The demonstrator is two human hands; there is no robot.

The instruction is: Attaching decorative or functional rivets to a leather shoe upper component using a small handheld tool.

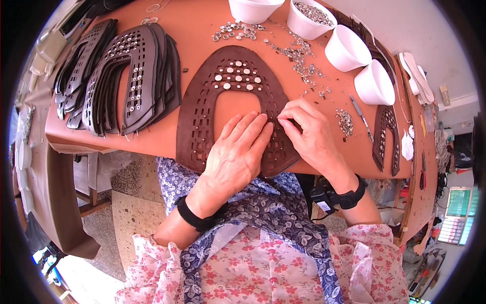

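A dark brown horseshoe-shaped leather piece [196, 104] lies on the table before me. Slots are punched through it, and round silver studs [238, 78] fill part of its top curve. My left hand [234, 149] rests flat across the opening and the right leg of the piece, fingers stretched out and close together. At the inner side of that right leg, my right hand [311, 133] has thumb and forefinger pinched together just at the leather. Whatever they pinch is too small to make out.
Several white bowls [374, 83] stand along the back right, one heaped with metal pieces. Loose studs [238, 31] and small fasteners [304, 58] are scattered nearby. A pen [361, 117] lies at right. Stacked leather pieces [144, 76] sit at left on the orange-brown table [167, 136].
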